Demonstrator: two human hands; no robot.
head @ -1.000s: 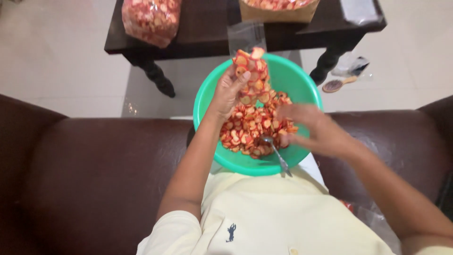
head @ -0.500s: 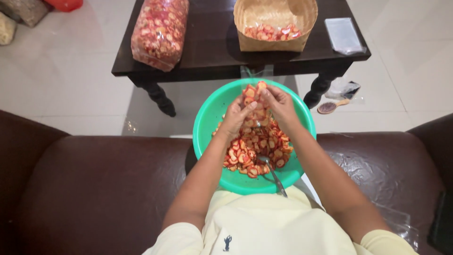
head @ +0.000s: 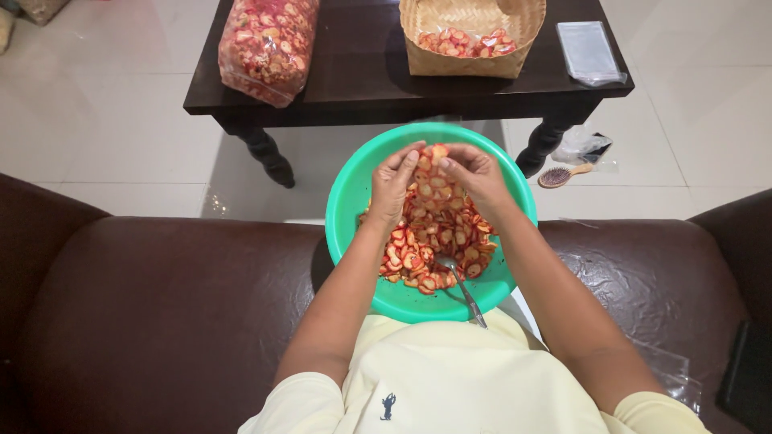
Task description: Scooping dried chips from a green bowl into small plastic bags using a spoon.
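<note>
A green plastic basin (head: 354,193) rests on my lap, holding a heap of red and orange sliced chips (head: 418,257). Above it I hold a small clear bag filled with the same chips (head: 434,189). My left hand (head: 394,181) pinches the bag's top from the left and my right hand (head: 474,173) pinches it from the right, fingertips almost meeting. A metal spoon (head: 466,293) lies in the basin with its handle toward me.
A dark wooden table (head: 362,72) stands ahead with a large clear sack of chips (head: 269,44), a woven basket of chips (head: 470,36) and a stack of flat clear bags (head: 591,52). A hairbrush (head: 563,174) lies on the tiled floor. Brown leather sofa (head: 161,305) surrounds me.
My right hand left the heap in the basin and came up to the bag's top, joining the left hand. The bag has come down closer to the chips.
</note>
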